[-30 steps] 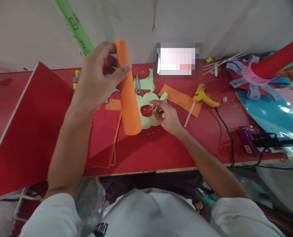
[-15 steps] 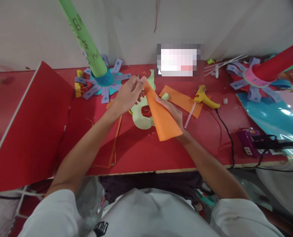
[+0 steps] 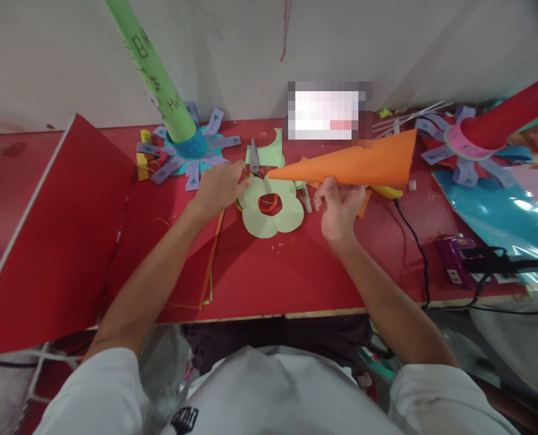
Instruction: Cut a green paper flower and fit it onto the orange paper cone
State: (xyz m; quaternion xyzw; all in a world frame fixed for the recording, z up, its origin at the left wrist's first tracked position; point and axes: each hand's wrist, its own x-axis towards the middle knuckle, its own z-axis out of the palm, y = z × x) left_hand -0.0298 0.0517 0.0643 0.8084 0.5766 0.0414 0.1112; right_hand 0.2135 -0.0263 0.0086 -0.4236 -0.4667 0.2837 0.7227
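Observation:
My right hand (image 3: 340, 208) grips an orange paper cone (image 3: 364, 162) from below, its narrow tip toward the left and its wide mouth to the right. My left hand (image 3: 221, 187) is empty, with its bent fingers apart, close beside a pair of scissors (image 3: 254, 158). The scissors' blades point away from me, and a yellow bit of handle shows near my fingers. In front of the cone's tip lies a pale green flower-shaped paper (image 3: 273, 225) with a round hole, through which an orange-red ring shows.
A yellow glue gun (image 3: 388, 192) lies partly behind the cone, its black cord running to a purple power box (image 3: 454, 260). A green paper tube (image 3: 160, 78) stands on the left, a red tube (image 3: 518, 112) on the right. A red board (image 3: 60, 241) leans at far left.
The orange cone has swung from pointing away from me to lying crosswise, up and right in my right hand. My left hand has let go of its tip and moved down-left.

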